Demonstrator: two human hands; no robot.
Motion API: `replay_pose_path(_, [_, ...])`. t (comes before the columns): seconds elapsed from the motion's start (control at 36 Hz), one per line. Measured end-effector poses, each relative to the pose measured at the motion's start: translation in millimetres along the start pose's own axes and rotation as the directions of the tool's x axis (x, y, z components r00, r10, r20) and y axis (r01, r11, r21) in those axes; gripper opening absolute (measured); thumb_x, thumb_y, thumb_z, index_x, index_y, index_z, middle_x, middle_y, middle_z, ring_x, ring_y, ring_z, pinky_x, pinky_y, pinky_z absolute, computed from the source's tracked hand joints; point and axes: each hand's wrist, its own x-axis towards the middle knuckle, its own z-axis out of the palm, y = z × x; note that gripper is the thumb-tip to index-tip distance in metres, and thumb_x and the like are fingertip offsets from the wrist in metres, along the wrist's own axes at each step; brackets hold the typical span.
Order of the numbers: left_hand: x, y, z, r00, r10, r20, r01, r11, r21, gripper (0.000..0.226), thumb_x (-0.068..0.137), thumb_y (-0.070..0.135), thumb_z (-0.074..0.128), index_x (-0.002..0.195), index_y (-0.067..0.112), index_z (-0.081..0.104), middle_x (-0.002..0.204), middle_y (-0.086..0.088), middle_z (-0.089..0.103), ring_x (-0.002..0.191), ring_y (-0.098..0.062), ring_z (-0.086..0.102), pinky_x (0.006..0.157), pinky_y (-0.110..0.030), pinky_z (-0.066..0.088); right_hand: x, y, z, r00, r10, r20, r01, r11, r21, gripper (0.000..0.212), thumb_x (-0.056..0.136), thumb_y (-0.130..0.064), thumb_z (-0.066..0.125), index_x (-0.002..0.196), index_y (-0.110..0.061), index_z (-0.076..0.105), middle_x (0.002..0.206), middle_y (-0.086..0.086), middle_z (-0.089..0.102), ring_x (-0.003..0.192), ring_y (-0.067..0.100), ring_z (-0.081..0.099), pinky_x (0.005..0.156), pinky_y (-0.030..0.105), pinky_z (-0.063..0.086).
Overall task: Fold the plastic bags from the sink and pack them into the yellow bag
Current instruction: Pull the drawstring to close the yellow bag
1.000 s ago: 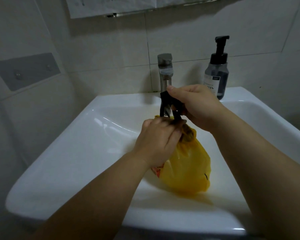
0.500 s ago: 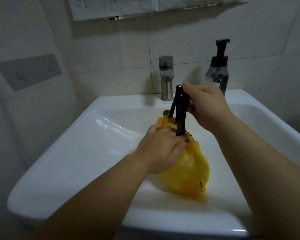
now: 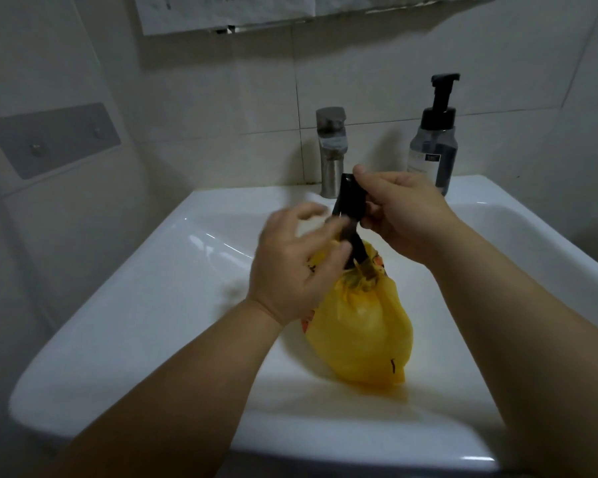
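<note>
A stuffed yellow bag lies in the white sink, its gathered neck pointing toward the tap. A folded black plastic bag sticks up out of that neck. My right hand pinches the upper end of the black bag between thumb and fingers. My left hand hovers at the bag's neck with spread, blurred fingers; its fingertips are close to the black strip, and whether they touch it I cannot tell.
A steel tap stands at the back of the sink. A dark pump soap bottle sits on the rim at the back right. A grey plate is fixed on the left wall. Tiled walls close in behind and left.
My left hand has let go of the yellow bag's neck and opened, lifting up and left. My right hand still holds the black bag, now a little higher above the neck.
</note>
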Motion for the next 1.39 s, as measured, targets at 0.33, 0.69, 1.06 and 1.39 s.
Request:
replay_pose_path(0.33, [7.7,3.1,-1.7,0.831,-0.522,0.194,0.556,0.797,-0.236,0.018,0.101,0.029,0.047,0.096,0.023,0.063,0.084,0.015,0.064,0.081,-0.006,0.061,0.069,-0.013,0.046,-2.9,-3.7,3.6,0.990,0.005,0.138,0.001,0.999,-0.045,0.009,0.093,-0.001,0.050,0.092,-0.004,0.058,0.066,0.004,0.056,0.054,0.009,0.053,0.056,0.021,0.047])
replay_pose_path(0.69, [16.6,11.0,-11.3,0.717,-0.652,0.248,0.697,0.681,-0.225,0.021,0.105,0.031,0.034,0.125,0.025,0.037,0.085,0.004,0.056,0.074,-0.013,0.056,0.065,-0.030,0.046,-9.9,-0.2,18.8,0.983,-0.090,0.158,0.150,0.892,-0.426,0.015,0.094,-0.015,0.056,0.089,-0.002,0.061,0.070,0.000,0.058,0.065,0.012,0.052,0.063,0.029,0.048])
replay_pose_path(1.06, [13.8,10.5,-17.8,0.660,-0.521,0.541,0.595,0.802,0.047,0.036,0.095,0.048,0.050,0.071,0.021,0.053,0.060,0.002,0.052,0.054,-0.012,0.046,0.050,-0.025,0.031,-17.7,-0.8,25.5,0.944,-0.154,0.293,0.315,0.691,-0.651,0.020,0.094,-0.025,0.055,0.093,-0.013,0.071,0.104,0.000,0.066,0.089,0.010,0.059,0.075,0.020,0.048])
replay_pose_path(1.39, [17.3,-3.2,-25.2,0.534,-0.642,0.550,0.826,0.536,-0.177,0.050,0.097,0.056,0.039,0.085,0.018,0.069,0.064,0.006,0.069,0.079,-0.015,0.064,0.080,-0.031,0.047,-5.0,8.5,13.4,0.980,0.091,0.178,0.022,0.837,-0.546,0.010,0.093,-0.019,0.060,0.095,-0.014,0.068,0.087,0.008,0.068,0.073,0.019,0.062,0.069,0.030,0.056])
